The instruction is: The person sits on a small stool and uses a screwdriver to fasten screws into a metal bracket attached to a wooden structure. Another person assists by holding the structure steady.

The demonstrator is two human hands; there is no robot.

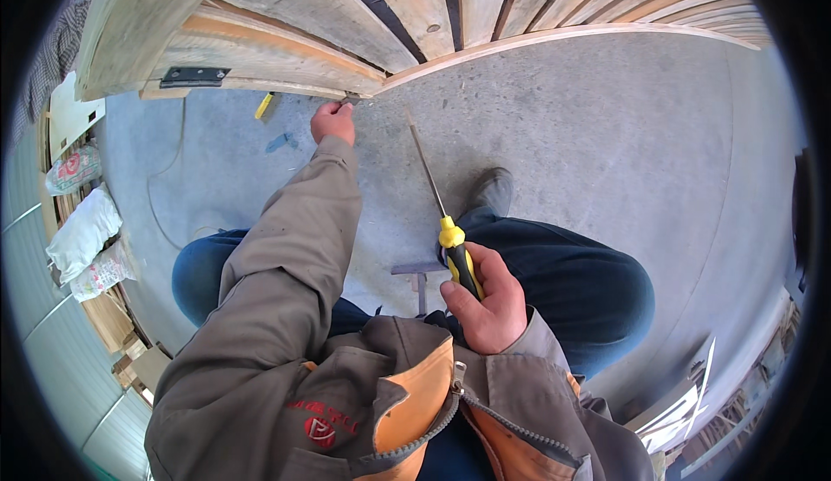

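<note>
My right hand (495, 306) is wrapped round the yellow-and-black handle of a screwdriver (452, 234). Its long thin shaft points up and away toward the wooden slats. My left arm is stretched forward, and the left hand (333, 123) is closed at the lower edge of a wooden slatted panel (286, 70), near its corner. A small dark metal piece (350, 99) shows just past those fingertips; what they pinch is mostly hidden. Farther left, a dark metal hinge (196, 77) is fixed on the panel's wood.
A yellow-handled tool (264, 105) lies on the concrete floor (589, 126) beside a blue mark. More slats (485, 5) curve across the far side. White sacks (86, 230) and stacked boards (108, 321) line the left. Between my legs is a dark T-shaped metal piece (421, 270).
</note>
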